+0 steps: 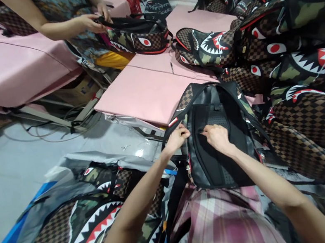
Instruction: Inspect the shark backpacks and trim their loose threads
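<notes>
A black backpack (219, 157) leans on the table edge in front of my body, its padded back panel facing me and its shoulder straps up. My left hand (179, 136) is closed at the bag's left side, fingertips pinched; what they hold, if anything, is too small to name. Over the middle of the back panel, my right hand (217, 137) is closed in a pinch. A tiny thin tip shows at its fingers, but I cannot make out what it is.
Shark-face checkered backpacks (308, 112) are piled on the right. More bags lie in a plastic-lined blue crate (37, 194) at lower left. Across the pink table (142, 95), another person's hands (94, 22) hold a camouflage bag (148, 40). A small dark tool (172, 68) lies there.
</notes>
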A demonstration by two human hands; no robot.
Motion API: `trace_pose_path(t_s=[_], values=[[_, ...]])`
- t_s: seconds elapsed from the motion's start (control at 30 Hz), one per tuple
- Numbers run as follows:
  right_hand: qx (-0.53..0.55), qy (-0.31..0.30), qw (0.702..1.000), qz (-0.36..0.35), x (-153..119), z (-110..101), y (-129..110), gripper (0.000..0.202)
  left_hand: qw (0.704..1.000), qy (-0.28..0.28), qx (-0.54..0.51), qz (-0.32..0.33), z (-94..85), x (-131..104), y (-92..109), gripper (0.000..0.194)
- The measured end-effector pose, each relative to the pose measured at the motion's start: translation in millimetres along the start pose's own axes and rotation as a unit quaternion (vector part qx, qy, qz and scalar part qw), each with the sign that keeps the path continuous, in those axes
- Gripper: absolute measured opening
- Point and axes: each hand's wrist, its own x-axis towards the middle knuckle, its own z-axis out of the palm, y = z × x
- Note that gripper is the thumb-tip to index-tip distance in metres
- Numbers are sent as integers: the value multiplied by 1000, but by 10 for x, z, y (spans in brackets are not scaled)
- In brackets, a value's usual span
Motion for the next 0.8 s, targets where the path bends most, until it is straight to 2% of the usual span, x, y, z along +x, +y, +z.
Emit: trace_pose_path(t_s=[0.1,0.13,0.17,0.23,0.3,0.4,0.47,0.53,0.6,0.67,0.8], values=[[179,19,979,93,-181,52,393,21,992,-121,24,3,-267,-174,-82,27],[242,27,964,110,-255,92,508,22,989,-136,52,-6,-291,-221,-90,29],[300,34,945,122,-329,141,597,24,989,-125,83,-18,-271,-255,-85,29],[399,45,904,145,-469,245,688,28,989,-45,129,-50,-114,-277,-42,23],[469,53,866,166,-599,319,688,35,987,36,130,-92,120,-258,12,33],[523,90,825,195,-824,333,669,43,981,68,118,-141,386,-249,42,38],[544,133,796,227,-1019,303,715,40,979,101,126,-126,458,-310,32,29],[563,171,766,260,-1239,283,801,34,977,139,142,-80,501,-439,40,23],[576,191,743,282,-1453,291,889,31,977,142,156,-33,580,-620,96,18],[594,198,722,294,-1639,321,948,31,979,111,171,-6,714,-810,199,14],[653,193,665,308,-1950,395,1002,34,973,84,217,-7,991,-1050,385,17]])
